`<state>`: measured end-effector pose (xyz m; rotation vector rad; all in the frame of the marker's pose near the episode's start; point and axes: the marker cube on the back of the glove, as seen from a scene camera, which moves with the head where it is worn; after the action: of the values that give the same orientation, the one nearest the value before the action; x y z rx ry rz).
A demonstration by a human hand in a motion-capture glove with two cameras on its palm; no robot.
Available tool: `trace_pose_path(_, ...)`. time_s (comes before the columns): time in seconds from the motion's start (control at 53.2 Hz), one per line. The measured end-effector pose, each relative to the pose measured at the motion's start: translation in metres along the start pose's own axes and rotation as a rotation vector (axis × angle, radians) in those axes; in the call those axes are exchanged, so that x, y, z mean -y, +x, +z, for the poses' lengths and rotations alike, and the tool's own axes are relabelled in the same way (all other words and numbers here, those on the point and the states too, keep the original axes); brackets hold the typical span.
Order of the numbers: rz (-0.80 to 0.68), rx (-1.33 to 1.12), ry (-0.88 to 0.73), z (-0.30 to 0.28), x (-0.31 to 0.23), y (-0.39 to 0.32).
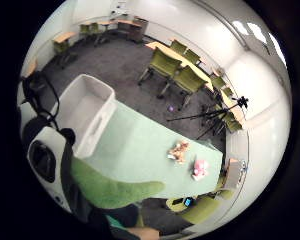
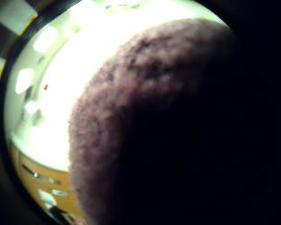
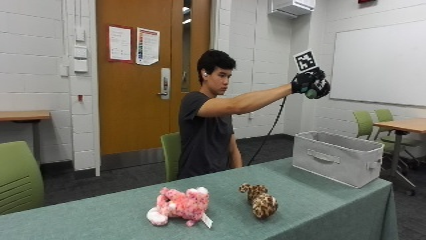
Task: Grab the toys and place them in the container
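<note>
The step in hand looks like the carry: a green plush toy (image 3: pixel 311 93) is held up high in the black-gloved right hand (image 3: pixel 308 83), above the pale grey fabric container with a handle slot (image 3: pixel 336 157), which stands at the right end of the green-covered desk (image 3: pixel 313 210). The grip is curled round the toy, with only a small green part showing between the fingers from outside. In the little-finger palm view a green fuzzy limb of it (image 1: pixel 117 190) hangs below the palm, and the container (image 1: pixel 85 112) lies beneath on the desk, a little off to one side. In the thumb-side view a dark furry surface fills most of the frame, close to the palm.

The arm is stretched out nearly straight at shoulder height, reaching to the right over the desk's end.

The next move, I judge, calls for lowering the hand over the container's open top, then letting go.

Two toys wait on the near part of the desk: a pink and white plush (image 3: pixel 178 205) on the left and a brown spotted plush (image 3: pixel 261 200) just right of it, both well apart from the container.
</note>
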<state>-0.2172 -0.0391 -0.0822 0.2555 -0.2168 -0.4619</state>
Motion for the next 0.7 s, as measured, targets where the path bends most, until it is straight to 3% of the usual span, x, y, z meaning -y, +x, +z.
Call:
trace_pose_path(0.132, -0.136, -0.148, -0.042, 0.050, 0.024, -0.035)
trace_pose_path(0.244, -0.152, 0.025, -0.085, 0.068, 0.035, 0.010)
trace_pose_path(0.338, -0.249, -0.092, -0.145, 0.092, 0.034, 0.017)
trace_pose_path(0.508, -0.095, -0.245, -0.243, 0.100, 0.033, 0.028)
trace_pose_path(0.62, -0.011, -0.185, -0.222, 0.087, 0.029, -0.026)
trace_pose_path(0.696, -0.022, -0.050, -0.192, 0.063, 0.021, -0.022)
